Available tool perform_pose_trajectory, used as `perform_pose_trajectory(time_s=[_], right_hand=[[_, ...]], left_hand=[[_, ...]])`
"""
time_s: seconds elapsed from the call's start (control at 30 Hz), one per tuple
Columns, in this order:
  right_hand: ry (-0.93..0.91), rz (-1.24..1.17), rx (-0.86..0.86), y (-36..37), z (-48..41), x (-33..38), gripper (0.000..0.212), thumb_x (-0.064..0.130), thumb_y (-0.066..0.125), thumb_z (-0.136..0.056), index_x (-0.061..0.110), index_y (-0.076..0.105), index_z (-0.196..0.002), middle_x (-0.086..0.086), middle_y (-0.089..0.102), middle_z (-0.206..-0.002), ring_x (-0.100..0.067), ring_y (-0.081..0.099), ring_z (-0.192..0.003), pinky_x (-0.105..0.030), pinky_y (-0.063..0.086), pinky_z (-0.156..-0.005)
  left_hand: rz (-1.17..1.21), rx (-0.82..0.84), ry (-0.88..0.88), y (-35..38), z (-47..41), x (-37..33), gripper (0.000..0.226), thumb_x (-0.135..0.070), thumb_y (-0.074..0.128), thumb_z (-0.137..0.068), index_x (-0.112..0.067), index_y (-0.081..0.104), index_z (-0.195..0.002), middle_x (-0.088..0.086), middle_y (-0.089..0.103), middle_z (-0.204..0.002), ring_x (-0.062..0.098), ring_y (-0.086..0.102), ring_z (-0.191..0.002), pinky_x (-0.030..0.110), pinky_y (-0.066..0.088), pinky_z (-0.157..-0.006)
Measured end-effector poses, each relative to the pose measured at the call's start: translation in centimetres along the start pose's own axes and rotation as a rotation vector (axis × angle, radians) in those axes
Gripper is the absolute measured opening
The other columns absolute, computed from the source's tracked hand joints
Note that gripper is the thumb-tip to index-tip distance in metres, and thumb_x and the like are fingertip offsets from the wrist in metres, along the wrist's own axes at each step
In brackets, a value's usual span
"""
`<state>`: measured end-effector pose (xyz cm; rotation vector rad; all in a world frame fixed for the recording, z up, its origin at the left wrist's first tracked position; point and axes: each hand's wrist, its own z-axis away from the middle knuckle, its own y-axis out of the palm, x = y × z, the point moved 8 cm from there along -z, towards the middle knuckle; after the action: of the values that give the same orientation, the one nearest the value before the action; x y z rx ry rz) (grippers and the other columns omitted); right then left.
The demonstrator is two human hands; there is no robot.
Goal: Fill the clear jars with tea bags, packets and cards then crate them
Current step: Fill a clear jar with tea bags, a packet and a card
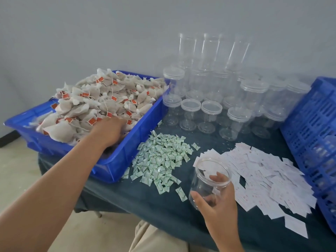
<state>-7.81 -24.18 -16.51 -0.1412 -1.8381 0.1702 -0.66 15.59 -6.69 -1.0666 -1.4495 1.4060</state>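
My right hand (pixel 217 199) grips an open clear jar (pixel 209 177), tilted and lidless, above the near part of the table; nothing shows inside it. My left hand (pixel 111 130) reaches into the blue tray (pixel 116 160), its fingers buried among the heaped tea bags (pixel 101 102) with red tags. Whether those fingers hold a bag is hidden. A pile of small green-and-white packets (pixel 160 159) lies between tray and jar. White cards (pixel 263 179) spread out to the right of the jar.
Several lidded clear jars (pixel 236 106) stand at the back of the dark green table (pixel 163 202), with taller stacked ones behind against the wall. A blue slatted crate (pixel 314 142) sits at the right edge. The table's near edge runs just above my lap.
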Motion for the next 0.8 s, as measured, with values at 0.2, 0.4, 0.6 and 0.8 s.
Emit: perform_pose_trajectory(time_s=[0.2,0.4,0.6,0.8], right_hand=[[-0.003,0.001,0.003,0.0,-0.1,0.3,0.079,0.059,0.092,-0.061,0.057,0.051,-0.128,0.015,0.067,-0.129,-0.02,0.072,-0.084,-0.021,0.058,-0.073],[0.02,0.019,-0.002,-0.1,-0.1,0.2,0.08,0.06,0.092,-0.061,0.057,0.05,-0.129,0.017,0.067,-0.129,-0.018,0.07,-0.079,-0.02,0.058,-0.071],[0.033,0.025,-0.007,0.1,-0.1,0.4,0.078,0.059,0.093,-0.062,0.058,0.051,-0.128,0.019,0.065,-0.13,-0.015,0.072,-0.087,-0.012,0.054,-0.074],[0.016,0.056,-0.008,0.2,0.0,0.7,0.08,0.052,0.096,-0.067,0.063,0.049,-0.13,0.022,0.065,-0.132,-0.014,0.07,-0.096,-0.016,0.056,-0.082]], left_hand=[[0.321,-0.282,-0.048,-1.8,-0.2,0.9,0.019,-0.032,0.062,-0.1,-0.015,0.066,-0.094,0.005,0.064,-0.098,0.016,0.063,-0.084,0.038,0.058,-0.073],[0.784,-0.324,-0.191,-2.8,0.3,3.6,0.042,-0.038,0.059,-0.096,-0.035,0.043,-0.135,0.006,0.073,-0.098,0.022,0.069,-0.067,0.038,0.054,-0.058],[-0.135,0.315,0.08,2.7,0.5,3.0,0.061,-0.051,0.063,-0.098,-0.033,0.045,-0.153,0.005,0.049,-0.147,0.025,0.055,-0.127,0.041,0.045,-0.105],[-0.245,0.074,0.167,3.9,-0.8,3.2,0.015,-0.039,0.068,-0.094,-0.04,0.064,-0.108,-0.009,0.058,-0.11,0.013,0.061,-0.098,0.036,0.054,-0.092]])
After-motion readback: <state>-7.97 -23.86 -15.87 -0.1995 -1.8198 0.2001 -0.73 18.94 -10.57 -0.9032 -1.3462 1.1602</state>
